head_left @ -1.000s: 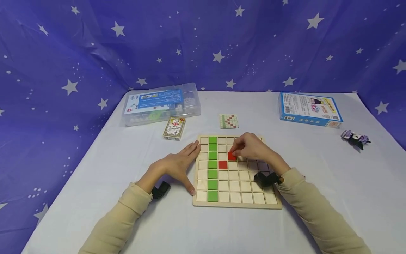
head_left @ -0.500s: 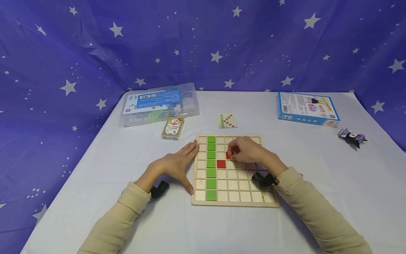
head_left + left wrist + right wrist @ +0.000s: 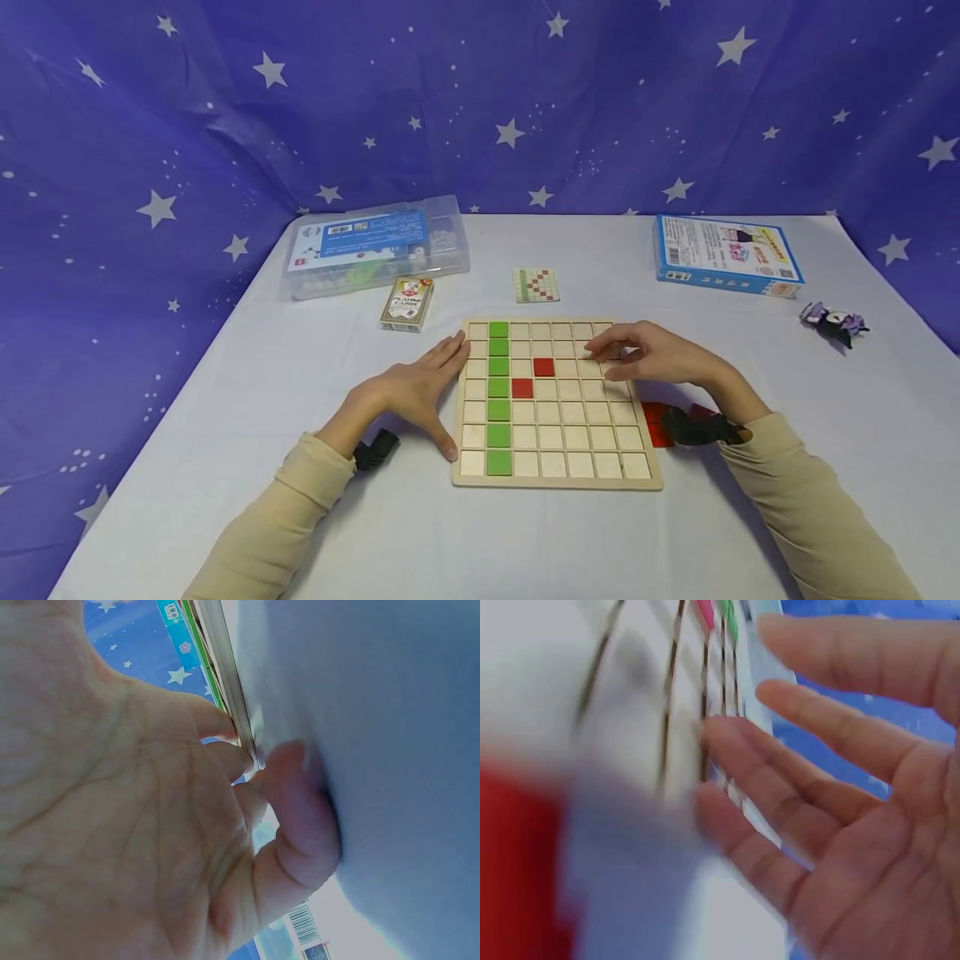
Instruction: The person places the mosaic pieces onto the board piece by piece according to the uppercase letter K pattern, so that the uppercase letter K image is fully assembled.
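A wooden grid board (image 3: 557,482) lies on the white table, with a column of green square tiles (image 3: 498,387) near its left side. Two red square tiles sit in the grid diagonally: a lower red tile (image 3: 522,388) and an upper red tile (image 3: 543,367). My left hand (image 3: 416,396) rests spread along the board's left edge, thumb and fingers touching it. Over the board's right side hovers my right hand (image 3: 660,354), fingers loosely bent and holding nothing; the right wrist view shows the palm and parted fingers (image 3: 765,799). Partly under that wrist lie more red tiles (image 3: 657,425).
Behind the board lies a small pattern card (image 3: 536,285). A playing-card box (image 3: 407,304) and a clear plastic case (image 3: 378,247) stand back left. At back right are a blue box (image 3: 727,256) and a small purple-black ornament (image 3: 832,323). A starry curtain (image 3: 480,108) hangs behind.
My right hand has let go of the upper red tile, which now lies in its square, and has moved right. More red tiles beside the board have come into view. The left hand stays put.
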Demonstrator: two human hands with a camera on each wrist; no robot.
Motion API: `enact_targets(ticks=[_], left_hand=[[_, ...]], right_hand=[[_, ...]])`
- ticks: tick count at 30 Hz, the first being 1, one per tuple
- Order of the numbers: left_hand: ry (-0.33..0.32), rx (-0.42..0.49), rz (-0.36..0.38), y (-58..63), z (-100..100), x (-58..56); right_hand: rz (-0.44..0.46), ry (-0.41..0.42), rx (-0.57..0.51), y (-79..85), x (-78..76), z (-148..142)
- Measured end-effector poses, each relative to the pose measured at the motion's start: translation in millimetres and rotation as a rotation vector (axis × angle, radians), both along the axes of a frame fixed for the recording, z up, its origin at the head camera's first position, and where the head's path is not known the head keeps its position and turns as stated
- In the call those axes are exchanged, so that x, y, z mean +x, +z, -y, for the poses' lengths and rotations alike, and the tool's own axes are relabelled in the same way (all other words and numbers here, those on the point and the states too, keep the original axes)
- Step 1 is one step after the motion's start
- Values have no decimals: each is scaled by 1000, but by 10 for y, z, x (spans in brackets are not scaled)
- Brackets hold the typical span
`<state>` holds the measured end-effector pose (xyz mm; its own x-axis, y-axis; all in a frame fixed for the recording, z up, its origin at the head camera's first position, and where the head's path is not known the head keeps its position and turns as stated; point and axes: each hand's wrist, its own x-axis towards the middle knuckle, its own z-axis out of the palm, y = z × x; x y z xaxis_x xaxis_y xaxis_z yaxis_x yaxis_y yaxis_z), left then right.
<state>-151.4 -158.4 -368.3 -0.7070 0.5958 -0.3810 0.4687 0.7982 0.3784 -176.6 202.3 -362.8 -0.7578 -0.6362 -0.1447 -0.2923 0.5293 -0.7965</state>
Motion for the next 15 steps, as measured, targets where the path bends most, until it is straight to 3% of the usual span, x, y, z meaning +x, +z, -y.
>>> enact_targets(ticks=[6, 12, 15], left_hand=[[-3, 5, -3, -3, 12, 2], [-12, 10, -4, -10, 5, 1], [-13, 16, -6, -13, 5, 1]], right_hand=[[-48, -142, 53, -113, 199, -515], [-147, -186, 197, -152, 438, -830], [-144, -204, 294, -114, 483, -901]])
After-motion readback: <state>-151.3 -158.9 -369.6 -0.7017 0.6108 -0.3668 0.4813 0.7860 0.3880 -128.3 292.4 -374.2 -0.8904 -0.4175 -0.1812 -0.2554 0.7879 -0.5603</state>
